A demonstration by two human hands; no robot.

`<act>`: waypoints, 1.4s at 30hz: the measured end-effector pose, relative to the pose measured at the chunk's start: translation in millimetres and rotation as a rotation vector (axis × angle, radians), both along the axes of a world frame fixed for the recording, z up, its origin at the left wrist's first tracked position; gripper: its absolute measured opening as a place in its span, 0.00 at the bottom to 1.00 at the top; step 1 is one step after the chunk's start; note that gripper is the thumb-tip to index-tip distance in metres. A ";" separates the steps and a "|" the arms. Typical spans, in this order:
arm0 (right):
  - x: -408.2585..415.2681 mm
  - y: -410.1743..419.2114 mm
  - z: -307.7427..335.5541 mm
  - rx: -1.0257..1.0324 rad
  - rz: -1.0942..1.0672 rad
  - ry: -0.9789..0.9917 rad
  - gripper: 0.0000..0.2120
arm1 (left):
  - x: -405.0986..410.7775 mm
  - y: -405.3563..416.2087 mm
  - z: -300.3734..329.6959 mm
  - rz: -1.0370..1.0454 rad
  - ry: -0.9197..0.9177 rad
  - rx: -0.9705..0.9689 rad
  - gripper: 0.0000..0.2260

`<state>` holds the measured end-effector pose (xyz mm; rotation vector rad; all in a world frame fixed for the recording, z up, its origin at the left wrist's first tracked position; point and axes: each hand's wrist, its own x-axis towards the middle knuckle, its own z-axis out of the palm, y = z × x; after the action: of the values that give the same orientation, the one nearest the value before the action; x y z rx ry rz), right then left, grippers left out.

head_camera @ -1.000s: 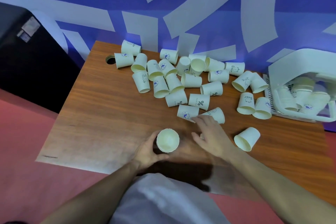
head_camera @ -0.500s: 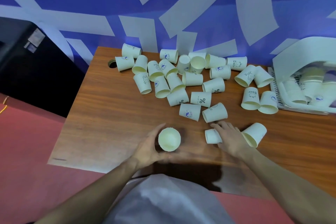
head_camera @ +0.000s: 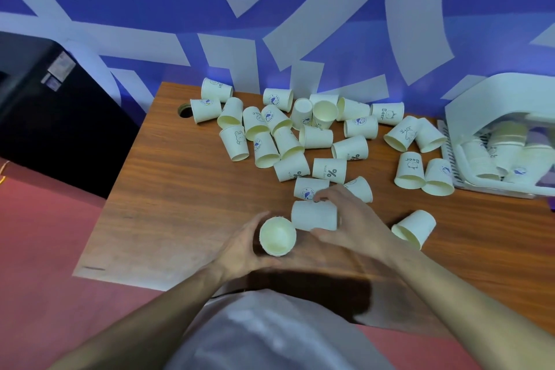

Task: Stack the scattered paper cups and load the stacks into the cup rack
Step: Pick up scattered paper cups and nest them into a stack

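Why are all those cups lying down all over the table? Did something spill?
No spill shows, only mess. Most paper cups lie tipped on the wooden table. The left hand holds a stack; the right hand holds another cup.

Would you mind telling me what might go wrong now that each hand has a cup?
1. The right hand holds its sideways cup right beside loose cups; swinging it could scatter them.
2. The left hand grips the upright stack; pushing the cup in tilted could crumple a rim.
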<state>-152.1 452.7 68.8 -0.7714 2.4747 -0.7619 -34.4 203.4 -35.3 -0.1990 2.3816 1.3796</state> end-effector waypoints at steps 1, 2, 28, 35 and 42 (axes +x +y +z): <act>1.7 -8.9 9.8 -0.026 0.014 0.018 0.27 | 0.4 0.0 0.0 0.003 -0.004 -0.005 0.43; 4.0 -17.5 18.4 -0.032 0.036 0.031 0.27 | 0.9 0.6 0.7 0.008 0.000 -0.012 0.39; 39.6 -89.9 -36.8 0.427 0.421 0.147 0.56 | 6.4 10.5 -4.6 0.100 0.016 0.036 0.35; 34.1 -86.6 -32.5 0.406 0.427 0.040 0.60 | 5.0 13.1 -2.8 0.115 0.028 0.102 0.30; -12.2 -40.2 -15.1 0.088 0.043 -0.048 0.34 | -8.4 21.7 -1.3 0.161 0.052 0.097 0.32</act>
<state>-164.3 412.6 53.7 -0.7626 2.4237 -0.6447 -42.8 225.1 -36.6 -0.3383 2.3778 1.5877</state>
